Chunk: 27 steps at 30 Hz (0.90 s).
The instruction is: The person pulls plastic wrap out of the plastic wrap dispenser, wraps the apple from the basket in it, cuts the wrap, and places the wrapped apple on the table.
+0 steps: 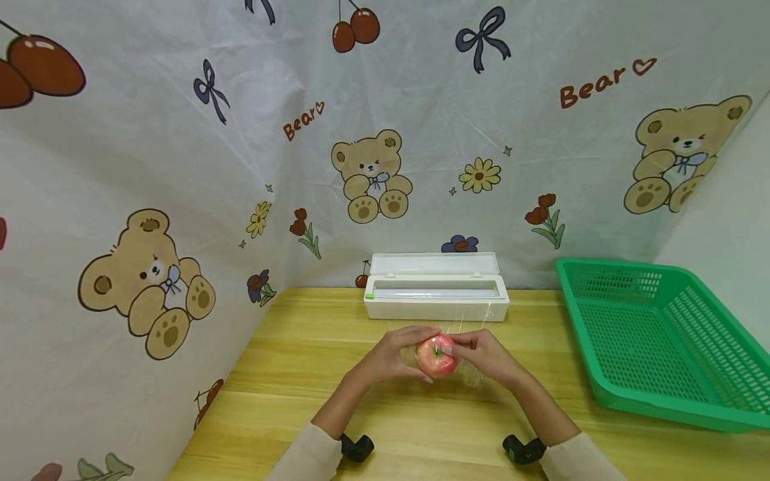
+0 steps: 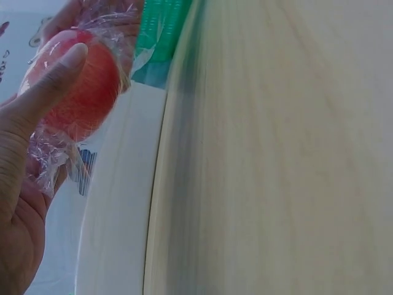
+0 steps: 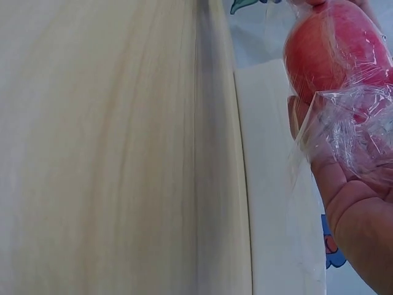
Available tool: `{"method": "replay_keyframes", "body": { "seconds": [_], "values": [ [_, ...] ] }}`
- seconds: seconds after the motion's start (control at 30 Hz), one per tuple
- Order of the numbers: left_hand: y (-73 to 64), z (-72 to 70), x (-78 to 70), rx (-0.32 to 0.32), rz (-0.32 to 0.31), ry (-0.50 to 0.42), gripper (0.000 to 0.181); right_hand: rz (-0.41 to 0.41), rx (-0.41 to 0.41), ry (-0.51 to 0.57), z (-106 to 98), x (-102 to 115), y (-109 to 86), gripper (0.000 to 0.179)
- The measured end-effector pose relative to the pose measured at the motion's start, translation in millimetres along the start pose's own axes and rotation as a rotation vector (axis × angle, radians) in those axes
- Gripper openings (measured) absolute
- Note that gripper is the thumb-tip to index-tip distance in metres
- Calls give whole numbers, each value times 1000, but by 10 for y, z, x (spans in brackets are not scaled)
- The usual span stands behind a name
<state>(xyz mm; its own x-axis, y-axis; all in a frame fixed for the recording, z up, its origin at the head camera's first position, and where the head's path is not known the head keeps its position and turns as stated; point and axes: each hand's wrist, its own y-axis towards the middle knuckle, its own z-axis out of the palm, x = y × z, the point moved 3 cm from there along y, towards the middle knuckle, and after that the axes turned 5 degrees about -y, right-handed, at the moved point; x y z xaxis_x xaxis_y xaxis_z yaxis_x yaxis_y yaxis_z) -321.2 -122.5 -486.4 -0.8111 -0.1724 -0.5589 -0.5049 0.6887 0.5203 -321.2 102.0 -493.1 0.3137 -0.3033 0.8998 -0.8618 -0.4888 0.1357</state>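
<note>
A red apple (image 1: 434,361) with a green stem is held above the table, wrapped in clear plastic film (image 3: 353,126). My left hand (image 1: 391,357) grips it from the left; in the left wrist view the thumb (image 2: 58,80) lies across the apple (image 2: 92,92). My right hand (image 1: 488,357) holds the apple's right side, with the thumb near the stem. Loose film (image 1: 472,377) bunches beside the right hand, and more gathers below the apple in the left wrist view. Some of the right hand's fingers are hidden behind apple and film.
A white film dispenser box (image 1: 436,310) with its lid raised stands at the back of the wooden table (image 1: 313,354). On the right sits a green plastic basket (image 1: 607,394). A printed bear cloth (image 1: 421,87) hangs behind and along the left.
</note>
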Motion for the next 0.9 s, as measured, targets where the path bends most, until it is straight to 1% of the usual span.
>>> {"method": "replay_keyframes", "body": {
  "seconds": [0.07, 0.23, 0.33, 0.4, 0.47, 0.6, 0.7, 0.8, 0.9],
  "values": [
    [-6, -3, 6, -4, -10, -8, 87, 18, 12, 7, 8, 3, 4, 42],
    [-4, -4, 19, -9, -20, -45, 83, 13, 68, 9, -5, 58, -4, 45],
    [7, -4, 23, -7, -17, -36, 83, -1, 90, -3, -26, 91, -12, 46],
    [11, -10, 19, -3, -25, -25, 84, -8, 87, -20, -35, 102, -17, 46],
    [8, -18, 27, -3, -33, -14, 85, -7, 63, -44, -31, 93, -11, 45],
    [-14, -34, 39, -3, -48, 9, 85, -40, -44, -121, -40, 107, -18, 45],
    [-19, -38, 50, -6, -68, 5, 85, -75, -112, -131, -63, 136, -35, 45],
    [-29, -42, 64, -18, -95, 4, 87, -106, -122, -103, -69, 144, -39, 44],
    [-30, -56, 75, -34, -129, 9, 87, -155, -129, -127, -70, 146, -24, 45]
  ]
}}
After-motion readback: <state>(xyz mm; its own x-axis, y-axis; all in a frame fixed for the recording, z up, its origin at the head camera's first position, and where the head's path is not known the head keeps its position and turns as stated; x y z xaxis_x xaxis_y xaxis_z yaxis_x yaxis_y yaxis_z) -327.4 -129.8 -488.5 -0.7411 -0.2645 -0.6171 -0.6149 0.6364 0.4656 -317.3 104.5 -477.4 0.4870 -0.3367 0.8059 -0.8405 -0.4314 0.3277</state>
